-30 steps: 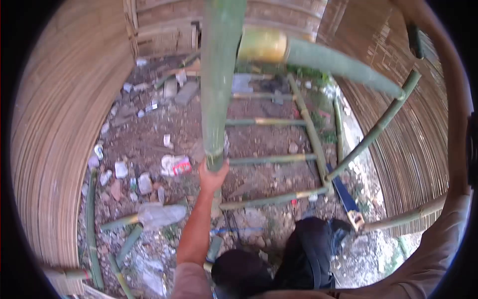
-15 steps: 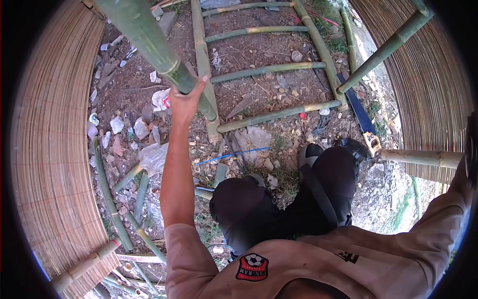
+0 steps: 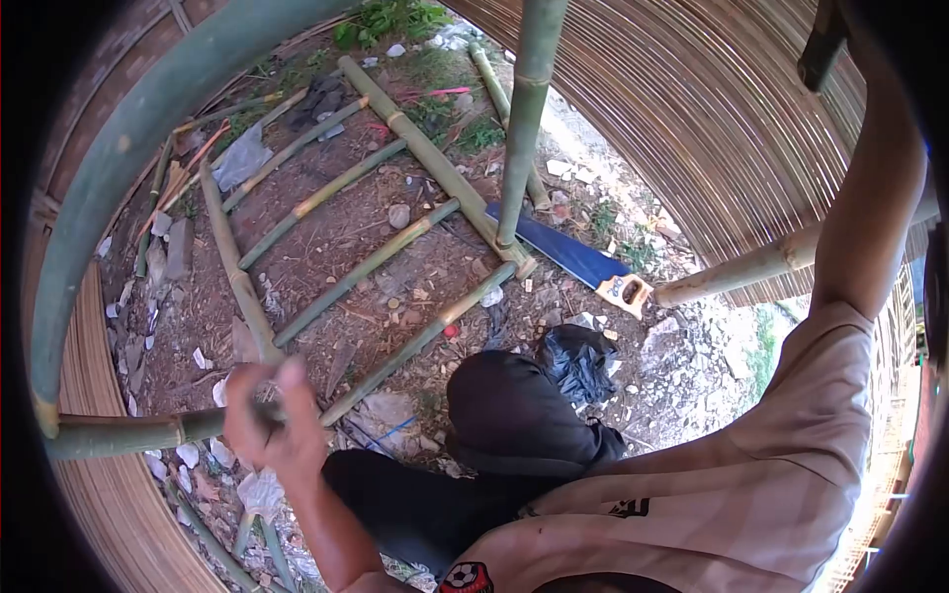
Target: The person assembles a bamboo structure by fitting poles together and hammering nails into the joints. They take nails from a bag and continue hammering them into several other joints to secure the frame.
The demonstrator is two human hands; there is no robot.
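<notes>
gripping a horizontal green bamboo pole point(image 3: 129, 431) at lower left: my left hand point(image 3: 265, 420) is wrapped round it, blurred. right arm point(image 3: 875, 198) reaches up out of frame; its hand state i cannot tell. i judge the pole stiff, smooth, fairly heavy; best held near a node. bamboo ladder point(image 3: 346, 208) and blue handsaw point(image 3: 573, 257) lie on the ground below.

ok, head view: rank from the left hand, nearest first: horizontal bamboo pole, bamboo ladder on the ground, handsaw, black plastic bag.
1. Horizontal bamboo pole: in the left hand, fingers wrapped round its end.
2. Bamboo ladder: on the ground just past the hand, its near rail close by.
3. Black plastic bag: right of the hand, beyond the knee.
4. Handsaw: farther right, past the bag.
</notes>
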